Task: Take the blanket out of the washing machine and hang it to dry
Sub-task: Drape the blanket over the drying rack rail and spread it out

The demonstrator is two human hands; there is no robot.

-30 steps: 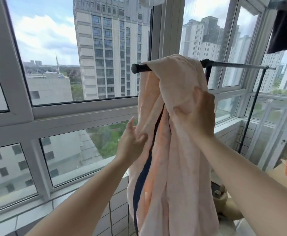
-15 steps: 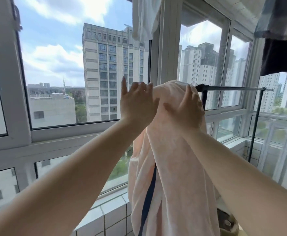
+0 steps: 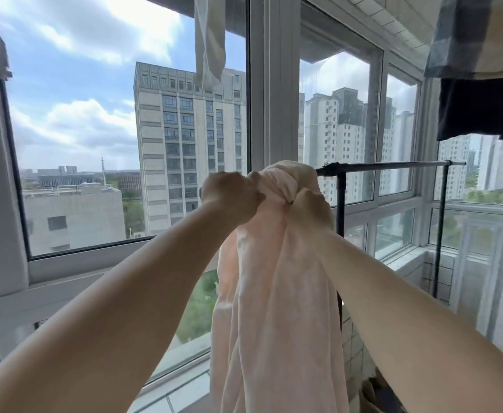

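At the centre of the frame, the pale pink blanket [image 3: 277,293] is hanging bunched over the left end of a black drying rack bar [image 3: 393,165], its folds falling straight down to the bottom edge of the frame. The left hand [image 3: 229,195] is clenching the cloth at the top of the bundle from the left side, fingers curled into the fabric. The right hand [image 3: 310,207] is gripping the same gathered top from the right, just below the bar, knuckles toward the camera. The two hands are sitting close together with a wad of blanket between them. The bar is running off to the right, toward a thin black upright [image 3: 439,228] in front of the window frame [image 3: 271,84]. A white garment [image 3: 210,40] is hanging at upper centre, and a plaid cloth [image 3: 479,34] over a dark cloth [image 3: 482,108] is hanging at upper right.
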